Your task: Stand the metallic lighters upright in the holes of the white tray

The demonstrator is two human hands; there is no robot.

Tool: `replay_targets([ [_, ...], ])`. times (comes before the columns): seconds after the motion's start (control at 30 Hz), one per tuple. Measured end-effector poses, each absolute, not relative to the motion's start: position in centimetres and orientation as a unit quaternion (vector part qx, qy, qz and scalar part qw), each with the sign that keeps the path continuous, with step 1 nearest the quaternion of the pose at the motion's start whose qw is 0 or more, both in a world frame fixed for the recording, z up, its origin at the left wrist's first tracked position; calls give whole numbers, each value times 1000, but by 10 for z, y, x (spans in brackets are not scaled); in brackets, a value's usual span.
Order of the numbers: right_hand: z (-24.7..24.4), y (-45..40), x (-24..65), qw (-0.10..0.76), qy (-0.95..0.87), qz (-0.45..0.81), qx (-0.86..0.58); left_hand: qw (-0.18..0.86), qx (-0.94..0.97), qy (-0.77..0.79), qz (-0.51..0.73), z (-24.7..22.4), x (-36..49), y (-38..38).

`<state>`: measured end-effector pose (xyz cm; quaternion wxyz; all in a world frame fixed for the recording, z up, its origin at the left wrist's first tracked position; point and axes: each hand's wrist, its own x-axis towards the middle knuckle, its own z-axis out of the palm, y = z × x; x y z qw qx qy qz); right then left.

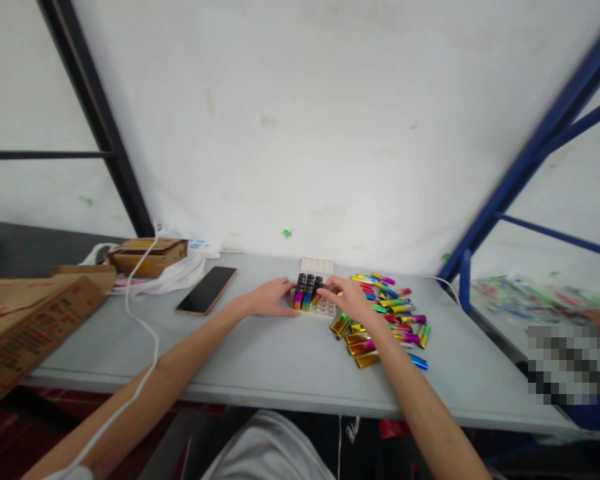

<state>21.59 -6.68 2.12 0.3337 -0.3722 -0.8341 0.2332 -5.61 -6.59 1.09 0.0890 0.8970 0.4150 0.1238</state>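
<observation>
A white tray (pixel 325 308) with small compartments lies on the grey table, its left part filled with upright shiny lighters (pixel 299 297) with black tops. My left hand (pixel 273 297) rests at the tray's left side, thumb and fingers apart, touching the edge of the row. At the right of the filled rows, my right hand (pixel 343 293) pinches a dark-topped lighter (pixel 319 293) over the tray. A loose pile of colourful metallic lighters (pixel 367 347) lies to the right, partly hidden by my right forearm.
Behind the tray is another white tray (pixel 317 265). A phone (pixel 207 291) lies to the left, near an open small box (pixel 147 257), a plastic bag and a large carton (pixel 35 313). A white cable (pixel 156 347) hangs over my left forearm. Blue frame bars (pixel 513 160) stand right.
</observation>
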Motion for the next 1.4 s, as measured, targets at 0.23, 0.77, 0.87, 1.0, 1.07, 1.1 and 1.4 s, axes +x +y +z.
replay_targets([
  [0.23, 22, -61, 218, 320, -871, 127, -352, 97, 895, 412, 137, 7, -58, -63],
  [0.77, 44, -70, 242, 275, -846, 149, -432, 92, 893, 422, 126, 11, -56, -66],
  [0.87, 53, -73, 265, 217, -860, 214, -408, 93, 894, 420, 127, 11, -56, -66],
  [1.0, 46, -72, 280, 89, -875, 276, -388, 90, 894, 420, 128, 10, -56, -66],
  [1.07, 41, -70, 278, 54, -877, 273, -392, 92, 893, 422, 126, 10, -57, -66],
  [1.1, 38, -69, 276, 45, -880, 265, -391, 93, 893, 423, 125, 10, -57, -66],
  [1.4, 32, -65, 275, 94, -884, 234, -394, 89, 892, 425, 128, 14, -56, -69],
])
